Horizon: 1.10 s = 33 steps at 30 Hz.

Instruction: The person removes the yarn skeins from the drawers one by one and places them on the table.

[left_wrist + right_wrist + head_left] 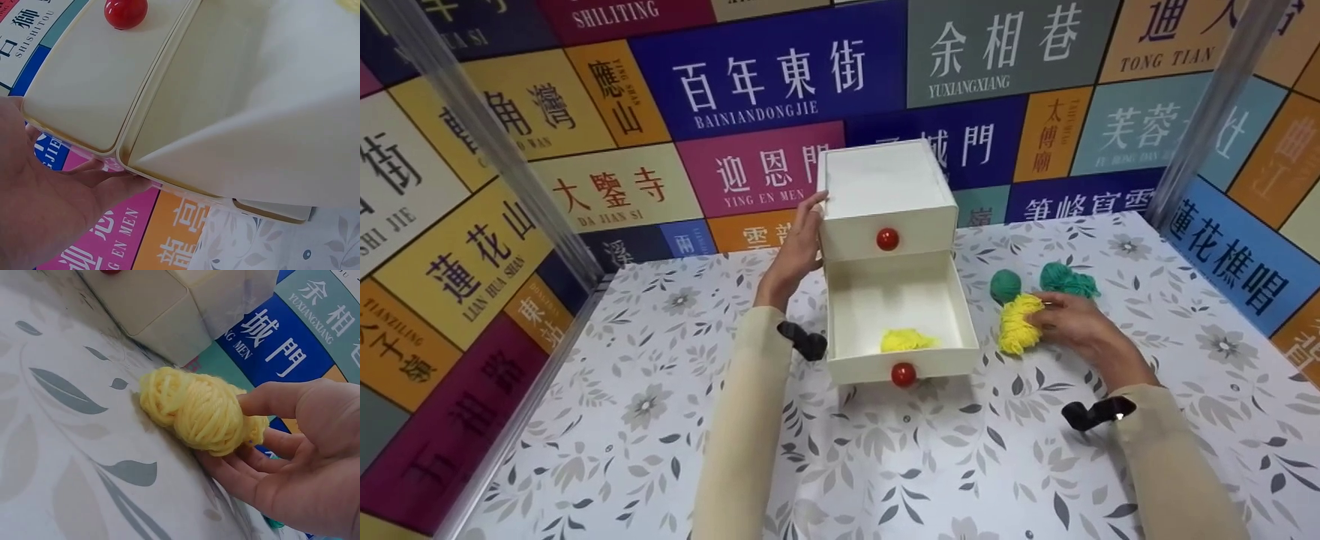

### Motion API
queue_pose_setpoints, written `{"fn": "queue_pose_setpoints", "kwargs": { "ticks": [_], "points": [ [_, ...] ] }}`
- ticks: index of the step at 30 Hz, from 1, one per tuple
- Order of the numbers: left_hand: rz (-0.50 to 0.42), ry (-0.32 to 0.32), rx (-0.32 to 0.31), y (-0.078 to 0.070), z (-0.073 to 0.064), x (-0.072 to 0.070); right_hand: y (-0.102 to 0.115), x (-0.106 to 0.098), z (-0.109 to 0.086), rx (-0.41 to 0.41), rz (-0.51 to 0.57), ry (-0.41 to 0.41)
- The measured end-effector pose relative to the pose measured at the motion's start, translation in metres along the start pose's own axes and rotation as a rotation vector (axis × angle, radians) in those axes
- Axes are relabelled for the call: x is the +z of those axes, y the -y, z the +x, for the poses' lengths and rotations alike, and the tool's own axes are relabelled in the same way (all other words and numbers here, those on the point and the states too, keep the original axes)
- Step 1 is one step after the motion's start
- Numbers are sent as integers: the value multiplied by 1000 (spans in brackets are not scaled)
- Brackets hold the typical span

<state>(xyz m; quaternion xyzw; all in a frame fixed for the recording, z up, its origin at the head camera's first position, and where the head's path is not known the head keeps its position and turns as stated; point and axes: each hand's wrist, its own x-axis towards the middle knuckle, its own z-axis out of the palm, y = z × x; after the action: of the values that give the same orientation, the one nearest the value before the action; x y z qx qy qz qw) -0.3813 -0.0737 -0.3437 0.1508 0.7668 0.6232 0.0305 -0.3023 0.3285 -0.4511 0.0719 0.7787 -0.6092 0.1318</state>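
Note:
My left hand [799, 251] rests against the left side of a white two-drawer cabinet [889, 180], its fingers reaching up to the top edge. In the left wrist view, fingers [121, 188] lie along the cabinet's side wall. The lower drawer [904, 300] is pulled out and holds a yellow yarn bundle [907, 340]; the upper drawer [847, 238] is closed. To the right of the cabinet, my right hand [1076, 326] pinches a yellow yarn skein [1020, 326] between thumb and fingers. The right wrist view has this skein [205, 413] close over the tablecloth.
A round green yarn ball [1006, 286] and a looser green yarn skein [1067, 280] lie just beyond my right hand. Red knobs [904, 374] stick out from the drawer fronts. A panel of coloured signs [769, 82] stands behind the floral-covered table [607, 420].

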Motion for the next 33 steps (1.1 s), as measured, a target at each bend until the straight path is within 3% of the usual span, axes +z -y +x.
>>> {"fn": "queue_pose_setpoints", "kwargs": {
  "ticks": [9, 13, 16, 21, 27, 33],
  "points": [
    [-12, 1, 23, 2, 0, -1, 12, -1, -7, 16, -94, -37],
    [-8, 3, 15, 2, 0, 0, 20, -4, -13, -16, -153, -65],
    [-10, 7, 7, 1, 0, 0, 31, -4, -20, -42, -215, -115],
    [-19, 13, -2, -1, 1, 1, 58, 10, -39, -67, -212, -159],
    [-15, 12, 0, -2, 3, 2, 90, 38, -63, -162, -256, -78],
    [-23, -1, -25, -6, 3, -1, 108, 68, -88, -329, -237, 111]
  ]
}}
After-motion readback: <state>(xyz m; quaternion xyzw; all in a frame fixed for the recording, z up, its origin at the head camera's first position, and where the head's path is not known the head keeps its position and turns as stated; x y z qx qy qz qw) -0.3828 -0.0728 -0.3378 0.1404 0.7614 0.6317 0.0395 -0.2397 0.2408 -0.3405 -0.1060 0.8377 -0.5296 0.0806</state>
